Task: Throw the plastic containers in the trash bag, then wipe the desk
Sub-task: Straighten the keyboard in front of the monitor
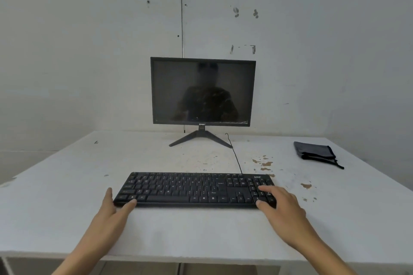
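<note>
Hands: two, both at the keyboard (190, 187), one at each end.
Left hand (111, 210): released; fingers straight along the left end, thumb touching the near corner.
Right hand (281, 207): fingers bent over the number pad, thumb at the front edge; clamped or merely resting, cannot tell.
Desk (67, 185): one, white, under both hands; brown stains (266, 164) just beyond the right hand.
Cloth (315, 150): one, grey, folded, well beyond the right hand.
Monitor (203, 91): one, dark, beyond the keyboard, between the hands.
</note>
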Available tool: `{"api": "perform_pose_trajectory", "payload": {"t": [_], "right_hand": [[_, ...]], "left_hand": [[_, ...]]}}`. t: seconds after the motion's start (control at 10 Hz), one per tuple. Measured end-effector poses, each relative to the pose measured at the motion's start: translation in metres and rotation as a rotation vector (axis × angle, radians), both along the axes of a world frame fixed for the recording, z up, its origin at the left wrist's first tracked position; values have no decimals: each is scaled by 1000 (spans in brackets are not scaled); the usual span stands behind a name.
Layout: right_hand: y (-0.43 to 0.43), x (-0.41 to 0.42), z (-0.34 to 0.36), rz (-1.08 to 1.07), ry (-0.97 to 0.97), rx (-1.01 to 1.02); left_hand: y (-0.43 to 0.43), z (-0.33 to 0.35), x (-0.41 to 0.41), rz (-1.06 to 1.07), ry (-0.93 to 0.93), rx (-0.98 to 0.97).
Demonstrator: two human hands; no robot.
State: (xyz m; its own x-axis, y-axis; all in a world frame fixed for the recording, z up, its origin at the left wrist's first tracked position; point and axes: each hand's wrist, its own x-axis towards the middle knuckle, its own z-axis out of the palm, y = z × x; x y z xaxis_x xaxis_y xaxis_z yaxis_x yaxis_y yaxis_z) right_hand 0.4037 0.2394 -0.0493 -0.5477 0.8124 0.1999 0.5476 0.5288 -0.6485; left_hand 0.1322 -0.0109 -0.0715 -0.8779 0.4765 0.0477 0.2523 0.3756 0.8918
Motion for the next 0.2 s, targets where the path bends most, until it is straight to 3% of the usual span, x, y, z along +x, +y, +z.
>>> {"api": "perform_pose_trajectory", "payload": {"t": [0.2], "right_hand": [[-12,5,12,54,101,-126]], "left_hand": [[-6,18,18,-65,-26,-25]]}}
